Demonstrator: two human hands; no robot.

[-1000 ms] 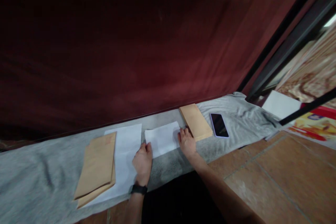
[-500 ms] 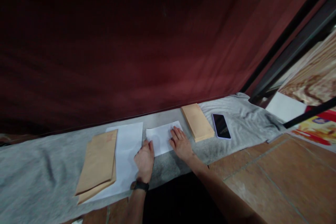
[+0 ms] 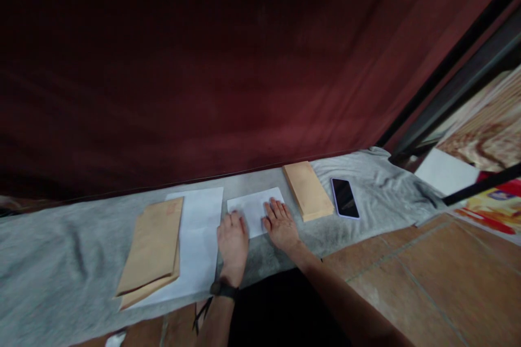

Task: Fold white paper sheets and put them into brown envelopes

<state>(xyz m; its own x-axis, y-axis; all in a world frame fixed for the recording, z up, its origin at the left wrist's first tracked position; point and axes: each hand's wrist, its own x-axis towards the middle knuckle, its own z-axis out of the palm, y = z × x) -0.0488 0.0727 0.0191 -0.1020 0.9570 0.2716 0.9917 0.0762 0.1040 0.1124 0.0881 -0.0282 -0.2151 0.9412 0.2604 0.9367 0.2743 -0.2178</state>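
Note:
A folded white sheet of paper (image 3: 255, 205) lies crosswise on the grey cloth in front of me. My right hand (image 3: 280, 226) rests flat on its right end, fingers spread. Over the sheet's lower left edge is my left hand (image 3: 233, 239), its fingers curled in and slightly blurred, with no object visible in them; it wears a dark wristband. Left of that hand is a larger stack of white paper (image 3: 199, 233), partly covered by brown envelopes (image 3: 152, 244). A neat stack of brown envelopes (image 3: 309, 188) lies just right of my right hand.
A smartphone (image 3: 345, 198) with a pale purple case lies right of the envelope stack. Grey cloth (image 3: 49, 260) covers the long narrow surface. Behind it rises a dark red upright panel (image 3: 244, 92). Brown floor tiles (image 3: 439, 276) and a printed box (image 3: 488, 209) are at the right.
My left hand has moved slightly right along the folded sheet, and its thumb no longer sticks out as before. My right hand stays on the sheet. The view has shifted slightly.

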